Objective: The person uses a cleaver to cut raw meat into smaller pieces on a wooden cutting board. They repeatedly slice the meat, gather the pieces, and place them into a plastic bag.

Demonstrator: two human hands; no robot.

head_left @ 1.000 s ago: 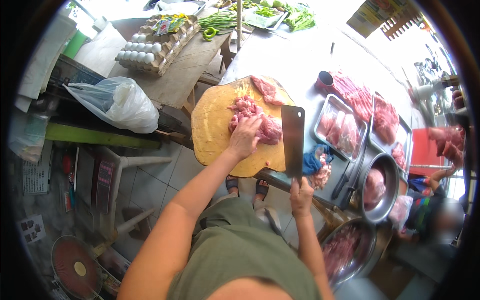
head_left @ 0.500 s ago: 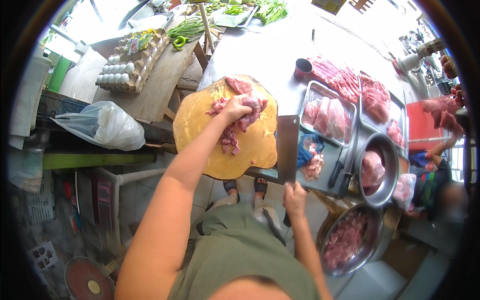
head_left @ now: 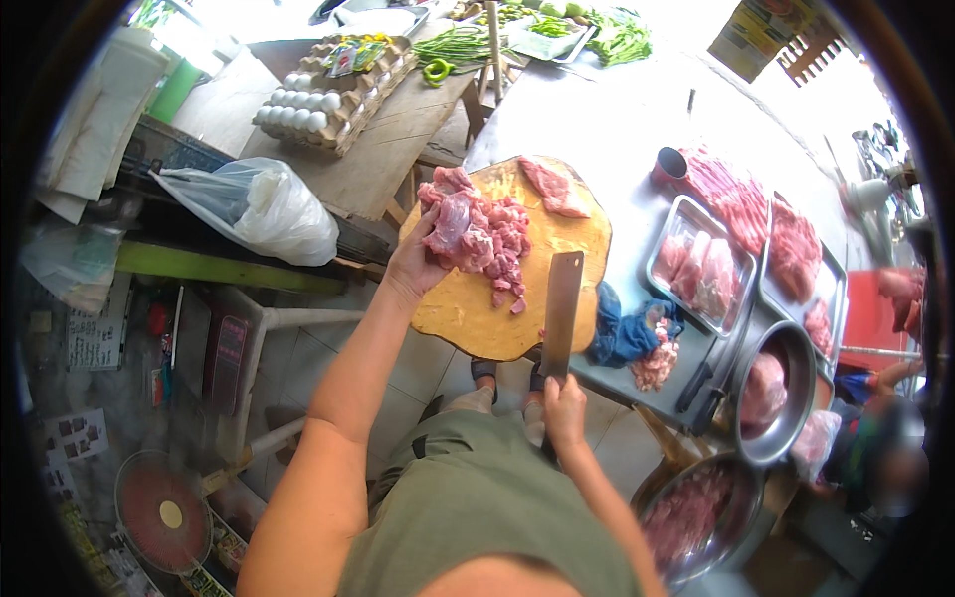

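My left hand (head_left: 416, 257) grips a large piece of pink meat (head_left: 453, 227) at the left side of a round wooden chopping board (head_left: 468, 318), beside a pile of chopped meat (head_left: 505, 257). My right hand (head_left: 565, 408) is closed on the handle of a cleaver (head_left: 562, 313), whose broad blade points up over the board's right front part. A thin slab of meat (head_left: 557, 189) lies at the board's back right. A blue cloth (head_left: 622, 328) with small meat bits rests on the counter right of the board.
Meat trays (head_left: 704, 274), steel bowls (head_left: 786, 433) and knives (head_left: 696, 388) sit at the right, near a person (head_left: 875, 438). Egg cartons (head_left: 333, 95), vegetables (head_left: 612, 35) and a plastic bag (head_left: 259, 214) are behind and left. A fan (head_left: 149, 517) stands low at left.
My left hand lifted the large meat piece and has shifted it to the board's left side, exposing more chopped pieces. The cleaver, still in my right hand, has moved leftward relative to the board.
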